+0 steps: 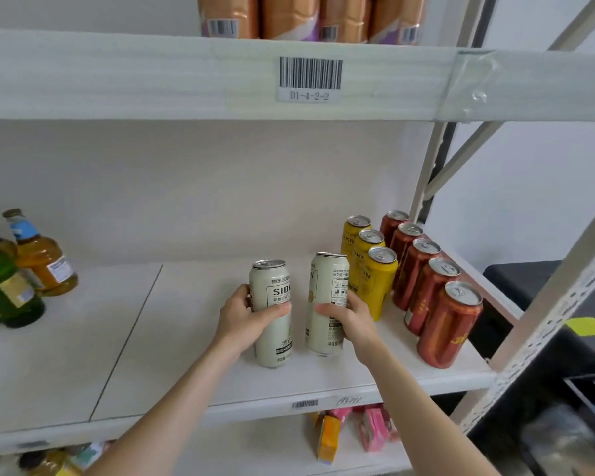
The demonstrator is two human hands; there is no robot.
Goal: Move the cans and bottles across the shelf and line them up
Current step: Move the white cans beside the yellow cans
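My left hand [243, 317] grips a cream-white can [272, 297] around its middle, upright over the white shelf board [152, 355]. My right hand [349, 321] grips a second cream-white can [325, 286], just to the right of the first and slightly tilted. Whether either can's base touches the board I cannot tell. Right of them stands a row of three yellow cans [378, 280], running front to back. Further right, a row of several red cans [443, 324] reaches the shelf's right end. At the far left stand an amber bottle [42, 259] and a green bottle [4, 290].
The upper shelf beam [186, 77] with a barcode label hangs overhead, with orange packs above it. A slanted metal upright [543, 324] borders the right side. Coloured boxes [354, 431] lie on the shelf below. Bare board lies between the bottles and the white cans.
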